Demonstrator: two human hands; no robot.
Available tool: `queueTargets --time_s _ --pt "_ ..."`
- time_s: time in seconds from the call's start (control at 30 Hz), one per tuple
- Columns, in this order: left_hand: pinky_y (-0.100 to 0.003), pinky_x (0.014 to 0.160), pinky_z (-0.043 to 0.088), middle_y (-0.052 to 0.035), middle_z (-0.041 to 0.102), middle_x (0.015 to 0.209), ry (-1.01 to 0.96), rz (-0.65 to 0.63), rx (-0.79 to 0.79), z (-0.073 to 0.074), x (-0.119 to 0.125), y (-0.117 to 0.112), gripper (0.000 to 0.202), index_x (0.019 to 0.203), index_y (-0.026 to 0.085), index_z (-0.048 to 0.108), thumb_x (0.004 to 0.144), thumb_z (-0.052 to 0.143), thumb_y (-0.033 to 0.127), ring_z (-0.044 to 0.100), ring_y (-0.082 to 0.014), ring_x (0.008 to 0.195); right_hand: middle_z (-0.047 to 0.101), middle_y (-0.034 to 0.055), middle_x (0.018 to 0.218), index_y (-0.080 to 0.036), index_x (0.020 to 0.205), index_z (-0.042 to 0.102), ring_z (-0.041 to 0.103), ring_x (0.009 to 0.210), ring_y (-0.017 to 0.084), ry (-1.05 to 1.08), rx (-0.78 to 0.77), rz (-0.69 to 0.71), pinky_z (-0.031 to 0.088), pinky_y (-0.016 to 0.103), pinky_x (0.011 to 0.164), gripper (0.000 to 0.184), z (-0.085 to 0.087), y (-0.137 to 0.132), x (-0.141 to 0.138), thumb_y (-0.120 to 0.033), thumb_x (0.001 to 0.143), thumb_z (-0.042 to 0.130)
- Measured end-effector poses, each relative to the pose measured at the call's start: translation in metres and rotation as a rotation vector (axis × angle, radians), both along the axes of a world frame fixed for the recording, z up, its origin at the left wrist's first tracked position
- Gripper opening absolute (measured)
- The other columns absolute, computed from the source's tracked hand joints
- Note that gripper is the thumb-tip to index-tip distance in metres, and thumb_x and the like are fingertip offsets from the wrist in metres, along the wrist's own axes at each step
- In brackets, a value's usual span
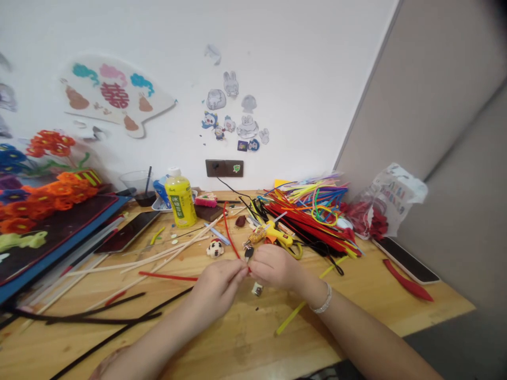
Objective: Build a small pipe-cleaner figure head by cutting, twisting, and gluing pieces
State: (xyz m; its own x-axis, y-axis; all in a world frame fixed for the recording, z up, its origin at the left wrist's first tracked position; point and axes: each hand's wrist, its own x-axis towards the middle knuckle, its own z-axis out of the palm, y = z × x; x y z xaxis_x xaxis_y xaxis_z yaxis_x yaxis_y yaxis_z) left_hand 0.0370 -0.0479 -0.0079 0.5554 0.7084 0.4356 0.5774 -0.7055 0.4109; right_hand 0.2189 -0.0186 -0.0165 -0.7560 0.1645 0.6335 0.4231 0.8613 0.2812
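My left hand (217, 293) and my right hand (273, 266) meet above the wooden table (245, 338), fingertips pinching a thin red pipe cleaner (232, 237) that rises from between them. The pinched end is mostly hidden by my fingers. Just beyond my right hand lies a yellow hot glue gun (273, 235). A small dark piece (249, 253) sits by my fingertips. A little round black-and-white figure (215, 248) stands beyond my left hand, and a tiny pale piece (257, 288) lies below my hands.
A large heap of colourful pipe cleaners (312, 216) lies at the back right. A yellow bottle (181, 201), a tablet (127, 231) and loose sticks occupy the left. Black pipe cleaners (103, 319) lie at front left. The wall stands behind the table.
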Motion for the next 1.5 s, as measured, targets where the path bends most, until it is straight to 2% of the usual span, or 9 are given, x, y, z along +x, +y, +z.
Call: queueTargets --time_s 0.13,0.37,0.47,0.63,0.7,0.83,0.93,1.33,1.5 --pt "-0.019 0.05 0.04 0.003 0.052 0.054 -0.065 -0.033 -0.114 0.006 0.0 0.001 0.029 0.06 0.018 0.047 0.086 0.037 0.022 0.049 -0.0107 0.051 0.05 0.0012 0.059 -0.017 0.066 0.052 0.042 0.058 0.014 -0.044 0.017 -0.008 0.035 0.026 0.056 0.028 0.004 0.0 0.0 -0.015 0.089 0.037" --pt "-0.019 0.05 0.04 0.0031 0.052 0.055 -0.139 -0.047 -0.229 0.006 0.004 0.002 0.027 0.059 0.018 0.047 0.084 0.038 0.023 0.05 -0.0111 0.053 0.051 0.002 0.059 -0.017 0.066 0.051 0.044 0.058 0.014 0.01 0.011 -0.012 0.035 0.026 0.055 0.03 -0.001 -0.004 -0.002 -0.017 0.09 0.034" --pt "-0.021 0.052 0.042 0.0013 0.056 0.057 -0.118 0.015 -0.169 0.002 0.005 0.001 0.027 0.062 0.018 0.05 0.085 0.037 0.023 0.053 -0.0124 0.055 0.049 0.0019 0.058 -0.018 0.064 0.049 0.043 0.057 0.015 0.019 0.041 -0.072 0.034 0.027 0.054 0.031 -0.004 -0.007 -0.004 -0.018 0.091 0.034" --pt "-0.024 0.059 0.045 -0.0041 0.063 0.068 -0.019 0.13 0.063 -0.005 0.006 -0.003 0.022 0.077 0.017 0.056 0.086 0.036 0.019 0.058 -0.0152 0.061 0.048 0.0018 0.056 -0.018 0.065 0.05 0.043 0.056 0.016 0.044 0.087 -0.229 0.032 0.029 0.054 0.029 -0.006 -0.011 -0.011 -0.009 0.087 0.034" --pt "-0.024 0.058 0.045 -0.0044 0.063 0.066 -0.001 0.164 0.118 -0.006 0.005 -0.003 0.022 0.077 0.017 0.055 0.086 0.035 0.018 0.058 -0.0154 0.06 0.049 0.0023 0.058 -0.018 0.066 0.049 0.044 0.059 0.016 0.099 0.001 -0.203 0.034 0.028 0.055 0.028 -0.006 -0.01 -0.012 -0.012 0.088 0.033" --pt "-0.023 0.055 0.045 -0.0024 0.06 0.062 -0.005 0.15 0.196 -0.005 0.003 -0.001 0.023 0.072 0.018 0.053 0.086 0.034 0.015 0.056 -0.0142 0.057 0.054 0.0034 0.068 -0.017 0.077 0.05 0.049 0.066 0.015 0.203 -0.411 -0.022 0.04 0.025 0.061 0.024 -0.007 -0.005 -0.01 -0.021 0.091 0.03" --pt "-0.021 0.054 0.044 -0.001 0.059 0.061 0.02 0.1 0.222 -0.004 0.002 0.002 0.022 0.071 0.018 0.052 0.083 0.035 0.012 0.055 -0.013 0.056 0.053 0.001 0.067 -0.017 0.076 0.049 0.049 0.062 0.013 0.256 -0.633 0.023 0.04 0.023 0.059 0.023 -0.007 -0.003 -0.008 -0.025 0.091 0.033" --pt "-0.022 0.056 0.045 -0.0024 0.06 0.065 -0.009 0.095 0.186 -0.01 0.007 -0.001 0.02 0.076 0.017 0.052 0.087 0.035 0.015 0.057 -0.014 0.06 0.048 -0.001 0.065 -0.017 0.071 0.049 0.047 0.062 0.011 0.38 -0.761 0.023 0.038 0.022 0.06 0.019 -0.003 -0.005 -0.01 -0.023 0.087 0.04" --pt "-0.026 0.058 0.046 -0.0046 0.06 0.069 -0.007 0.158 0.192 -0.012 0.009 -0.001 0.022 0.078 0.017 0.051 0.089 0.033 0.02 0.058 -0.0162 0.064 0.047 -0.0026 0.064 -0.017 0.072 0.049 0.046 0.061 0.01 0.376 -0.838 0.034 0.035 0.02 0.057 0.016 -0.002 -0.005 -0.011 -0.022 0.086 0.043"
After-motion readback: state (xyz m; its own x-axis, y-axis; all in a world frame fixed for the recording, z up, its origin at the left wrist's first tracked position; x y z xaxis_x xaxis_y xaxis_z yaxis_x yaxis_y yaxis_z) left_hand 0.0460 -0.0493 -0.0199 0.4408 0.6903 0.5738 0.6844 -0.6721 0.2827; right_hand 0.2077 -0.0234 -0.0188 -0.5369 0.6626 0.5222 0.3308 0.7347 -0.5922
